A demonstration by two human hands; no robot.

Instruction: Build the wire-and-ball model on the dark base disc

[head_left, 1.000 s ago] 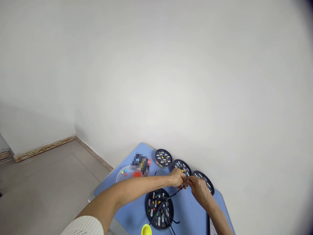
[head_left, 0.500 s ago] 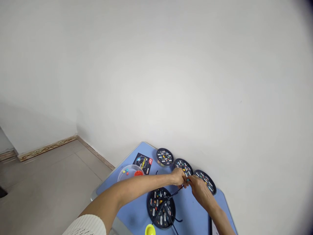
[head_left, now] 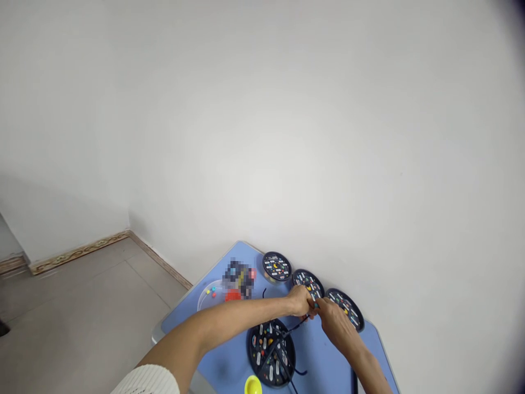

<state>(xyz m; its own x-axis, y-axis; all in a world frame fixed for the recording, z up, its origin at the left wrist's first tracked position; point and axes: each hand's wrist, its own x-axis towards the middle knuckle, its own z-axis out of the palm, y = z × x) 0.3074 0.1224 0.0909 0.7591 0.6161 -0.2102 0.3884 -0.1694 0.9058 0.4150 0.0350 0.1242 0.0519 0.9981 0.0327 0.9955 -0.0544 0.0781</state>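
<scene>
Over the table, my left hand [head_left: 301,301] is closed around the end of a thin black rod [head_left: 293,329]. The rod belongs to a frame of curved black arms that stands over a round black disc [head_left: 262,355] printed with planets. My right hand [head_left: 331,316] meets the left one, its fingers pinched on a small blue ball [head_left: 316,305] at the rod's end. Most of the ball and the rod's tip are hidden by the fingers. Behind my hands is another printed black disc [head_left: 308,278].
Two more printed discs, one left [head_left: 276,264] and one right [head_left: 346,306], lie along the back of the blue table [head_left: 229,350]. At left are a clear tray [head_left: 202,298] with small coloured balls, a red piece [head_left: 233,295] and a blurred card [head_left: 241,276]. A yellow cup-shaped piece [head_left: 253,384] is in front.
The whole scene sits slightly lower in view. Both hands stay together at the rod's end, with only slight finger movement.
</scene>
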